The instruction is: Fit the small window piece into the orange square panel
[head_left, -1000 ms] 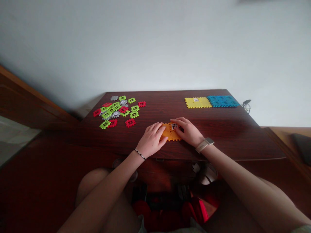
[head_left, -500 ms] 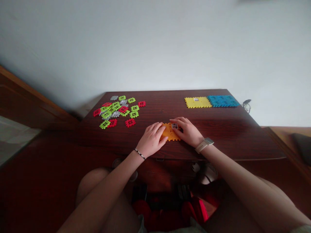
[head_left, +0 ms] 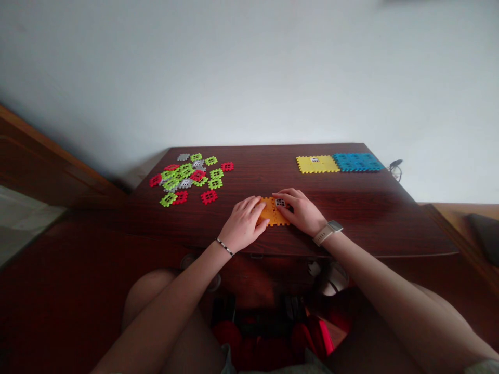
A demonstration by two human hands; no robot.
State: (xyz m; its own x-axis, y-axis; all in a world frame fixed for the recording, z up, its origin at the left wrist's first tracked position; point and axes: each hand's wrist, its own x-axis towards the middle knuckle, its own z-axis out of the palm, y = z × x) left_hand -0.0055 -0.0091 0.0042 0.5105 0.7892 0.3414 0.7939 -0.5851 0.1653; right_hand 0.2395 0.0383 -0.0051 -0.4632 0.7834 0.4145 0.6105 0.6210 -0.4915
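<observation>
Orange tile panel (head_left: 274,215) lies flat on the counter (head_left: 362,218), near the front edge, about mid-width. A small grey window tile (head_left: 279,202) sits in its far right corner. The left hand (head_left: 244,224) rests palm down on the panel's left part, fingers laid flat, so the grip is loose and closed on nothing. The right hand (head_left: 301,213) covers the right side with its fingers bent over the grey tile; pinching or just pressing, cannot tell (fingertips hide the contact). There is a thin bracelet (head_left: 225,247) on the left wrist and a pale watch (head_left: 329,231) on the right. A loose pile of green, red and grey tiles (head_left: 189,177) lies far left on the counter, well apart from the hands. At the far right a yellow panel (head_left: 317,164) touches a blue panel (head_left: 357,162) side by side, with a dark cable end (head_left: 395,169) just beyond the blue one.
</observation>
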